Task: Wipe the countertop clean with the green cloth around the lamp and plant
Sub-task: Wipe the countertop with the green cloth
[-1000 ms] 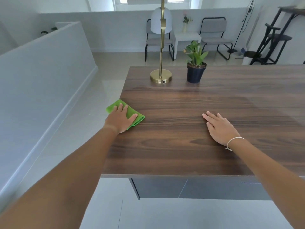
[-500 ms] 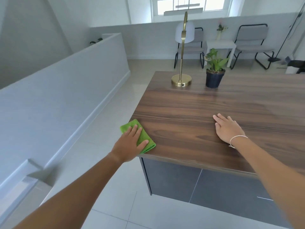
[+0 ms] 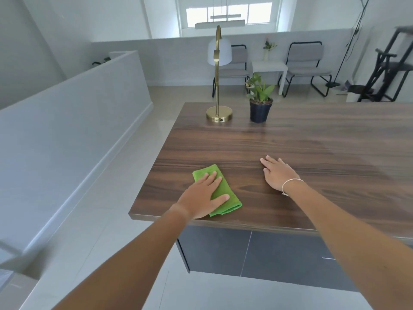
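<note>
A folded green cloth lies on the dark wood countertop near its front left corner. My left hand presses flat on the cloth with fingers spread. My right hand rests palm down on the bare wood to the right of the cloth, holding nothing; a white band circles its wrist. At the back left of the counter stands a brass lamp with a white shade. A green plant in a dark pot stands just right of the lamp.
The counter's left edge and front edge are close to the cloth, with pale floor tiles beyond. A low grey wall runs along the left. Chairs and a white side table stand behind the counter.
My left hand has slid the cloth from the counter's left edge rightward, further onto the wood near the front. My right hand has stayed flat in place. The view has shifted.
</note>
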### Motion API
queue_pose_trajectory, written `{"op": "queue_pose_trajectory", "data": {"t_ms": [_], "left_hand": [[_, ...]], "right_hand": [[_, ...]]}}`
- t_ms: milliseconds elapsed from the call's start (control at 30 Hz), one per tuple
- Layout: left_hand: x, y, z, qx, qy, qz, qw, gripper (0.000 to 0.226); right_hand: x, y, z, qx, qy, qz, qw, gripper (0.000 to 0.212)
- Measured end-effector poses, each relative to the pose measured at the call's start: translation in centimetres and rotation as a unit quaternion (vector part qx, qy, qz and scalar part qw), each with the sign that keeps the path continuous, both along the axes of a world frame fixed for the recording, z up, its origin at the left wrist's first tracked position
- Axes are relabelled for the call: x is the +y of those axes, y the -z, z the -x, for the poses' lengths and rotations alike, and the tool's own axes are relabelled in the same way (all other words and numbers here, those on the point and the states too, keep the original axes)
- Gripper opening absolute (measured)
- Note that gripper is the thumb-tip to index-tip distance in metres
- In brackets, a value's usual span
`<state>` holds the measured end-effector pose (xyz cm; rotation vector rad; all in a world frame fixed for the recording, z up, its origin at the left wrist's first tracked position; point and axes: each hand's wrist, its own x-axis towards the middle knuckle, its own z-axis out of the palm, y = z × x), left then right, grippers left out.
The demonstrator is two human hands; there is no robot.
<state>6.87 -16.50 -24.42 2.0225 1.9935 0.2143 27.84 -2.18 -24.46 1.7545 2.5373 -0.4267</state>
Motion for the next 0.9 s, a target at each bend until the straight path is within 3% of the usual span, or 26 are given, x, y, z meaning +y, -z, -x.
{"op": "queue_pose_trajectory", "data": {"t_ms": [100, 233, 333, 400, 633, 900], "left_hand": [[-0.6, -0.7, 2.7, -0.067, -0.044, -0.055, 0.995, 0.064], [-1.4, -1.2, 8.0, -0.025, -0.128, -0.050, 0.990, 0.055], [-1.7, -0.8, 9.1, -0.001, -0.143, -0.036, 0.989, 0.054], [1.1, 0.0, 7.8, 0.002, -0.050, -0.011, 0.999, 0.054], [1.8, -0.3, 8.0, 0.031, -0.045, -0.024, 0.998, 0.055], [4.7, 0.4, 4.1, 0.027, -0.013, -0.026, 0.999, 0.054]], "right_hand": [[-1.6, -0.7, 1.6, 0.021, -0.011, -0.030, 0.999, 0.050], [-6.6, -1.3, 8.2, 0.146, -0.126, -0.058, 0.980, 0.049], [-9.5, -0.2, 11.3, 0.106, -0.189, -0.036, 0.976, 0.049], [-9.6, 1.0, 10.1, 0.070, -0.110, -0.041, 0.991, 0.049], [-8.2, 1.0, 9.1, 0.063, -0.079, -0.071, 0.992, 0.050], [-3.8, 0.8, -7.8, 0.043, 0.122, -0.062, 0.990, 0.049]]}}
